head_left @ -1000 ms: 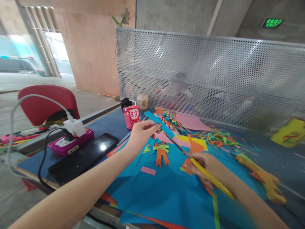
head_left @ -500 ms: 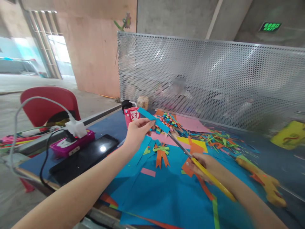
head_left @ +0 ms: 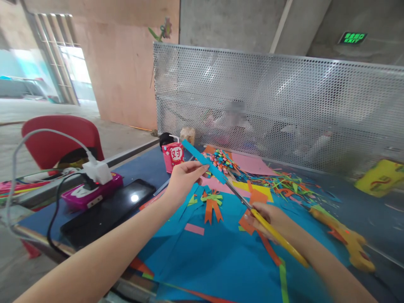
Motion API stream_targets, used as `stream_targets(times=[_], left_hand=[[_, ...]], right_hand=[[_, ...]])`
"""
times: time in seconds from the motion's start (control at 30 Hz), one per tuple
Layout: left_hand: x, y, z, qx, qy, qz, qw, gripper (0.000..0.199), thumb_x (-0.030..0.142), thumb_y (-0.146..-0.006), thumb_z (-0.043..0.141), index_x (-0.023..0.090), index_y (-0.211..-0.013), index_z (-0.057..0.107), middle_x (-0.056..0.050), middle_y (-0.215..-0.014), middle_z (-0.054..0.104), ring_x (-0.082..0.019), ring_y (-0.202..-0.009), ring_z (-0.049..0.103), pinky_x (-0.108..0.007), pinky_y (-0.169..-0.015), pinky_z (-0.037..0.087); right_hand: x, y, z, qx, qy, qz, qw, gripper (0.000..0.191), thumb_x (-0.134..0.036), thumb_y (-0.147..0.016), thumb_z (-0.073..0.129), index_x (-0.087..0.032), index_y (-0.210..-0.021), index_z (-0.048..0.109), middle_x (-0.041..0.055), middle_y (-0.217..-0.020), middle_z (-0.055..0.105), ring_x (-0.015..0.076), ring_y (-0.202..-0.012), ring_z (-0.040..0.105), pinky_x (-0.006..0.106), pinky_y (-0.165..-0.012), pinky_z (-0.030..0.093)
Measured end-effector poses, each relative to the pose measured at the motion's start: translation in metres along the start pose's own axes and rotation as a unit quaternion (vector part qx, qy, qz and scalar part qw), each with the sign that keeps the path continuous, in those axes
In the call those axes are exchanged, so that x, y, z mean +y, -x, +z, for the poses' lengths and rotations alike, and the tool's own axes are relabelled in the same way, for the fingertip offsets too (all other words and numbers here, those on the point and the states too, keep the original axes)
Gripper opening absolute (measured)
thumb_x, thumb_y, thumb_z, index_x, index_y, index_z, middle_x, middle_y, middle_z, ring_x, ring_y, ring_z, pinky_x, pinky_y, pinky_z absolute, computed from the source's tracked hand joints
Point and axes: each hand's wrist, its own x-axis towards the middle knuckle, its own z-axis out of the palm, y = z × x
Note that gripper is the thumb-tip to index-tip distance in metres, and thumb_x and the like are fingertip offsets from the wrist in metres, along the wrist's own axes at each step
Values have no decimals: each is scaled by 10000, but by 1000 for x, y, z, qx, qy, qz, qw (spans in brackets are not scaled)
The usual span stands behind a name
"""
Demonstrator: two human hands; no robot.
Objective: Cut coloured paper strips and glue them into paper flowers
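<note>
My left hand (head_left: 186,179) pinches a blue paper strip (head_left: 195,152) by its middle, held slanting above the table. In my right hand (head_left: 268,216) is a pair of scissors with yellow handles (head_left: 280,240). Their blades (head_left: 238,192) point up and left, with the tips at the strip's lower right end; whether they have cut into it I cannot tell. Below the hands, an orange and green paper bow (head_left: 213,206) lies on large blue paper sheets (head_left: 214,256). A small pink paper rectangle (head_left: 194,229) rests left of the bow.
A yellow glue gun (head_left: 344,237) lies at right, near a yellow container (head_left: 380,179). Paper scraps (head_left: 290,183) spread before a perforated metal screen (head_left: 268,97). At left are a red drink carton (head_left: 173,155), a black phone (head_left: 109,212) and a purple power strip (head_left: 91,191).
The blue strip has turned to show more edge-on and looks narrower. Both hands keep their grips, with the scissor tips still at the strip's end. The view has shifted slightly.
</note>
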Motion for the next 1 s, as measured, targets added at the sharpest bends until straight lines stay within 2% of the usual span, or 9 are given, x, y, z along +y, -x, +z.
stream_targets(times=[0.2, 0.4, 0.53, 0.7, 0.83, 1.0], left_hand=[[-1, 0, -1, -2, -14, 1, 1000, 146, 275, -611, 631, 133, -597, 597, 3, -524, 559, -57, -432, 466, -192, -436, 387], [-1, 2, 0, -15, -28, 2, 999, 145, 276, -618, 626, 138, -588, 590, 6, -522, 559, -53, -419, 455, -189, -423, 372], [1, 2, 0, -17, -38, 7, 999, 156, 284, -619, 625, 135, -587, 588, 5, -524, 557, -54, -421, 453, -190, -424, 366], [1, 2, 0, -17, -42, 8, 999, 162, 287, -621, 620, 136, -577, 581, 4, -522, 555, -55, -421, 449, -192, -425, 365], [0, 2, -1, -17, -49, 11, 999, 162, 287, -621, 619, 137, -572, 584, 1, -524, 556, -58, -426, 453, -195, -429, 366], [0, 1, -1, -20, -52, 10, 998, 160, 292, -624, 613, 142, -576, 589, 1, -533, 558, -60, -433, 454, -199, -438, 372]], right_hand=[[3, 0, 0, -8, -29, -1, 1000, 269, -412, -723, 463, -182, -614, 375, -65, -507, 274, 59, -431, 286, 188, -387, 223], [-2, 0, -1, 0, -40, 24, 999, 282, -411, -691, 508, -181, -583, 384, -73, -468, 282, 53, -399, 300, 178, -362, 228], [-7, 2, -2, -20, -59, 58, 996, 288, -434, -688, 506, -187, -597, 391, -85, -432, 280, 49, -354, 304, 172, -333, 237], [-10, 4, 0, 5, -61, 79, 995, 301, -448, -691, 495, -188, -600, 374, -102, -400, 253, 31, -305, 268, 171, -317, 208], [-14, 5, 0, 2, -75, 94, 993, 316, -453, -691, 499, -192, -596, 347, -107, -406, 238, 26, -293, 272, 170, -313, 224], [-18, 6, -3, -10, -49, 101, 994, 322, -444, -702, 494, -191, -575, 341, -106, -361, 257, 32, -272, 299, 168, -303, 210]])
